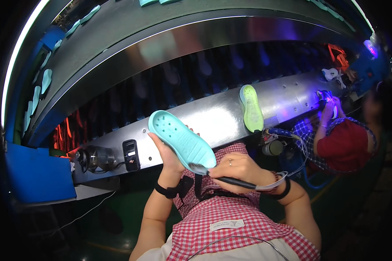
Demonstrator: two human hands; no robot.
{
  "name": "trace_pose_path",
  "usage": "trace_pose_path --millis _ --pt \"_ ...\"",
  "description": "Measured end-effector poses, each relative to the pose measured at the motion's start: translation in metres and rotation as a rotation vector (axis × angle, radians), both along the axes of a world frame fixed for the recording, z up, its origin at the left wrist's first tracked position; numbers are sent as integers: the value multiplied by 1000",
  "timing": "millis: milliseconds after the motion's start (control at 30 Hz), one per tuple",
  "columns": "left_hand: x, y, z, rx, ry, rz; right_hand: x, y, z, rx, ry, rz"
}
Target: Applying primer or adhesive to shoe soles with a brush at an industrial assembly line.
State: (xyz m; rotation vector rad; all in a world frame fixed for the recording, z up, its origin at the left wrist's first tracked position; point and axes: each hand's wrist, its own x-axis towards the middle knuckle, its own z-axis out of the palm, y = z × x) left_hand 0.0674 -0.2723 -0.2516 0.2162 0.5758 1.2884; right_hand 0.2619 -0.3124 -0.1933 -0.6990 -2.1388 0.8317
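Head view: your checked apron (231, 209) is nearest, below both hands. Your L hand (172, 156) grips turquoise sole (178, 141); R hand (239, 169) clasps brush (241, 183) at its end. Brushing looks under way, amt done unclear. Lime sole (251, 108), on table (222, 117) beyond R hand: can't tell if done.

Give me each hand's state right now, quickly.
Left hand: holding the turquoise sole, fingers around its edges.
Right hand: closed on the black-handled brush.
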Motion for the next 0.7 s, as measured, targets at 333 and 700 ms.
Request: trace_pose_path --millis 333,700 --pt "5 -4 18 133 -76 147 -7 11 21 -295 229 109" --pt "-5 2 54 391 23 174 15 31 -5 -727 528 244"
